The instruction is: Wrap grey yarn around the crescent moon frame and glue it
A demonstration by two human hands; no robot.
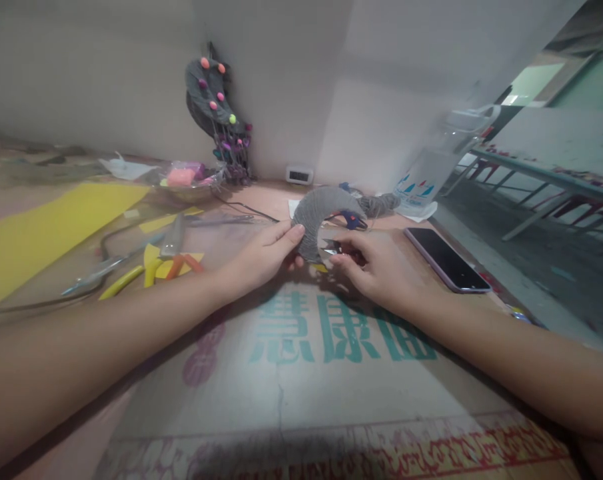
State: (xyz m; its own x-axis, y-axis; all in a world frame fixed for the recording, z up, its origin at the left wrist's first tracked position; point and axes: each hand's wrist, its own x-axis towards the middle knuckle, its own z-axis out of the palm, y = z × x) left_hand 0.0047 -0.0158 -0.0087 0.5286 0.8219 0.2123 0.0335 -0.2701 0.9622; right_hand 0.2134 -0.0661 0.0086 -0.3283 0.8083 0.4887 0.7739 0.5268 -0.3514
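My left hand [266, 255] pinches the lower end of a grey yarn-wrapped crescent [315, 212] and holds it upright above a flattened cardboard sheet [301, 360]. My right hand [376, 267] is closed around small scissors [334, 249], whose metal tip points at the crescent's inner edge. A strand of grey yarn leads back to a loose yarn bundle [381, 203] behind the crescent.
A dark phone [446, 259] lies to the right near the table edge. Pliers and cutters with yellow and orange handles [151, 263] lie to the left by yellow paper [41, 230]. A finished grey crescent with coloured pompoms [216, 107] leans in the corner.
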